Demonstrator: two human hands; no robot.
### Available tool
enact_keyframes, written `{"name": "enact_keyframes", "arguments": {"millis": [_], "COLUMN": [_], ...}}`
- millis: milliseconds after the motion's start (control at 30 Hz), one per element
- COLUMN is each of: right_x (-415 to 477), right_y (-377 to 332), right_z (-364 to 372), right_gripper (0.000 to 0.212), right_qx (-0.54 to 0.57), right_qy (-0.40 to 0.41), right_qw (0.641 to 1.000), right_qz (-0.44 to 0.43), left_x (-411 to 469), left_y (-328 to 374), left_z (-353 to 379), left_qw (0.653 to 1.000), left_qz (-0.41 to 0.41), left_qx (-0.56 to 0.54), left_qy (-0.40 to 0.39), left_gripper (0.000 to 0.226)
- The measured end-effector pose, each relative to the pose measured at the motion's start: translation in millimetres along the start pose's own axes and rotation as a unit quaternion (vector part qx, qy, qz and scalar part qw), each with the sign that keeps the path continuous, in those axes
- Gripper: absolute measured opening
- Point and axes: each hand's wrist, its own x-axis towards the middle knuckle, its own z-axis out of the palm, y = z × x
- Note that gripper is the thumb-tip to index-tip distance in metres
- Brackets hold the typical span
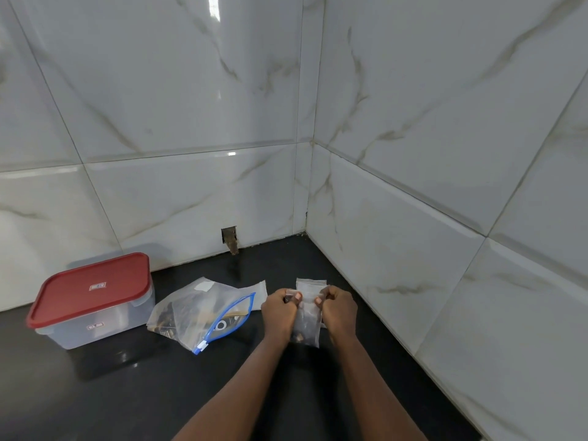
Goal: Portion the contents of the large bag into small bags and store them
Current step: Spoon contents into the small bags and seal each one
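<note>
Black glossy surface meets white marble-pattern wall tiles. A rectangular tile cutout sits at the wall base. A brown stub protrudes directly below the cutout. The wall corner lies right of the cutout.

— What did the walls look like?
— They were large glossy white tiles with faint grey-brown marble veins. The back wall met the right wall in a corner, and the seam was dark and grimy near its foot.
— And below them?
— There was a black countertop, polished enough to give dim reflections.
— Any damage?
— A small rough cut-out sat in the back wall's lowest tile, right at the countertop, with something brown poking out.
— And the light?
— A bright streak of glare lay high on the back wall, and a smaller glint lay lower, on a tile edge.
</note>
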Motion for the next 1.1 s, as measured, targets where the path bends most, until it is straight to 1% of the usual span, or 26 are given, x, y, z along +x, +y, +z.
{"name": "enact_keyframes", "arguments": {"millis": [100,233,300,433,567,700,767,833,933,1033,1100], "right_x": [8.2,26.0,34.8,46.1,51.9,54.9,54.0,50.0,40.3,31.3,26.7], "right_y": [11.6,23.7,26.7,33.7,41.4,47.2,46.2,41.9,33.5,22.5,14.0], "right_z": [-1.7,-1.0,0.6,3.7,8.1,12.5,15.5,19.4,32.8,53.5,67.5], "right_gripper": [0.016,0.009,0.01,0.013,0.017,0.019,0.019,0.021,0.032,0.035,0.036], "right_qx": [0.014,0.007,-0.009,-0.033,-0.058,-0.104,-0.132,-0.169,-0.231,-0.232,-0.229], "right_qy": [0.01,0.031,0.035,0.045,0.049,0.056,0.065,0.088,0.114,0.081,0.024], "right_qw": [0.999,0.998,0.997,0.995,0.993,0.99,0.987,0.981,0.965,0.96,0.964], "right_qz": [0.036,0.061,0.07,0.08,0.087,0.077,0.064,0.035,-0.056,-0.134,-0.136], "left_x": [4.0,13.5,18.7,25.9,32.3,36.0,37.7,39.7,41.4,40.6,40.1], "left_y": [-7.1,-14.0,-16.8,-17.6,-20.0,-23.5,-24.7,-24.3,-21.7,-18.3,-18.8], "left_z": [6.8,13.4,18.8,23.3,27.5,30.2,30.2,29.4,22.6,9.9,0.5], "left_qw": [1.0,0.999,0.998,0.997,0.994,0.994,0.995,0.996,0.997,0.993,0.987], "left_qz": [-0.018,-0.018,-0.025,-0.042,-0.04,-0.046,-0.061,-0.073,-0.069,-0.071,-0.086], "left_qx": [0.004,0.049,0.057,0.062,0.102,0.095,0.078,0.053,0.035,0.029,0.025], "left_qy": [0.004,-0.002,-0.004,0.013,-0.003,-0.009,-0.015,-0.018,0.006,0.085,0.132], "left_gripper": [0.013,0.015,0.016,0.009,0.013,0.012,0.012,0.022,0.032,0.028,0.029]}}
